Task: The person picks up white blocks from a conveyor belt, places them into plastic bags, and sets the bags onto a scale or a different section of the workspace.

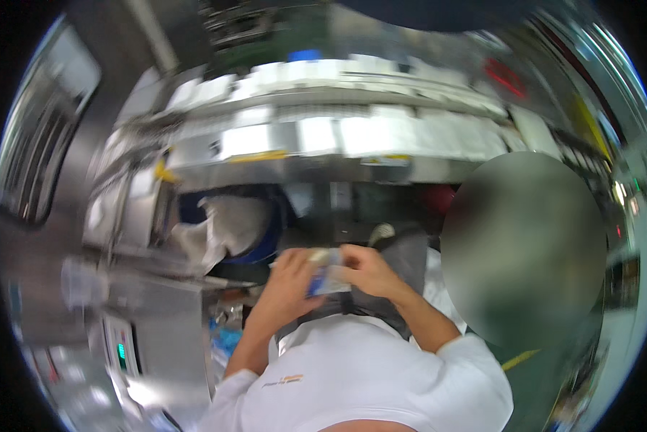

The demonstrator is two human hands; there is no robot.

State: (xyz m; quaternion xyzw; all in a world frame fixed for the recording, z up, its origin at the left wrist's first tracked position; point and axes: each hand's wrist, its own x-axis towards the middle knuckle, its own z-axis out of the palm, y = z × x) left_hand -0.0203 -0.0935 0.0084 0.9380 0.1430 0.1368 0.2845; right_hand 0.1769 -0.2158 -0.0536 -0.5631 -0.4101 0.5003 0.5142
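In front of my waist, both hands are on a small white, blue and yellowish packet (pixel 328 281), blurred by motion. My left hand (pixel 289 279) curls round its left side, fingers bent over the top. From the right, my right hand (pixel 369 271) pinches the packet's upper right edge between thumb and fingers. What kind of packet it is, and whether it is torn or whole, I cannot make out.
Ahead runs a steel machine (pixel 439 171) carrying rows of white packets (pixel 381 137). Below it stands a blue bin (pixel 271 234) with a pale sack (pixel 237 222) over its rim. At left are a steel table (pixel 168 327) and a scale (pixel 121 349) with a green display. A round blurred patch hides the right side.
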